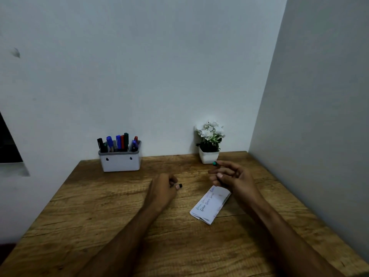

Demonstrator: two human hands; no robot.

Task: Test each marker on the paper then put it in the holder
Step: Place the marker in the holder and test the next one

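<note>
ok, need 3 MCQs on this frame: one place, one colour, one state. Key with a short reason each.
1. Where is the holder on the table?
A. far left, by the wall
B. near right corner
C. on the paper

2. What colour are the flowers in the pot?
A. red
B. white
C. yellow

3. What state is the paper in?
A. crumpled into a ball
B. blank, unfolded
C. folded, with writing on it

Key:
1 A, the holder stands at the back edge against the wall, left of both hands.
2 B, the blooms above the pot are white.
3 C, the sheet lies folded flat under the right hand, with handwritten lines visible.
</note>
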